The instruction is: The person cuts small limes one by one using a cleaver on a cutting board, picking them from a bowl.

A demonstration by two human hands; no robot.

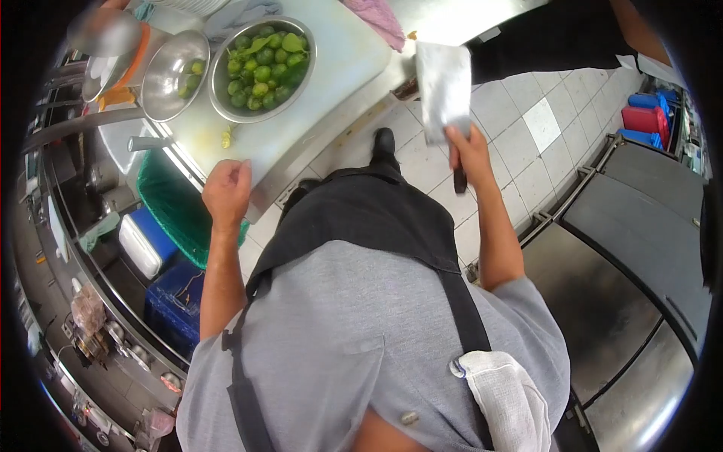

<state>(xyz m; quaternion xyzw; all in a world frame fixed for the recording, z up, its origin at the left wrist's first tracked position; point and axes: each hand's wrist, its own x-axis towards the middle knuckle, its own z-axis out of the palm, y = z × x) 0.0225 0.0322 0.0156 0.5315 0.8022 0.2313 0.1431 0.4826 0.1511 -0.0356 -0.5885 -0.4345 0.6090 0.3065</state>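
A broad-bladed cleaver [444, 90] is upright in my right hand [471, 154], its dark handle in my closed fingers and its blade beyond the board's right side. My left hand [227, 190] is curled closed at the near edge of the white cutting board [331, 90]; whether anything is inside it is hidden. On the board stands a metal bowl [216, 83] full of small green limes [262, 74] with some leaves. Left of it, a smaller metal bowl [162, 94] holds a few limes. A small yellow-green piece [227, 137] lies on the board between my left hand and the bowls.
A green-lined bin [169, 200] stands below the counter at the left, near a blue and white cooler [147, 241]. Pink [376, 21] and grey cloths [239, 16] lie at the board's far side. Another person's arm [640, 30] is at upper right, above steel units [610, 301].
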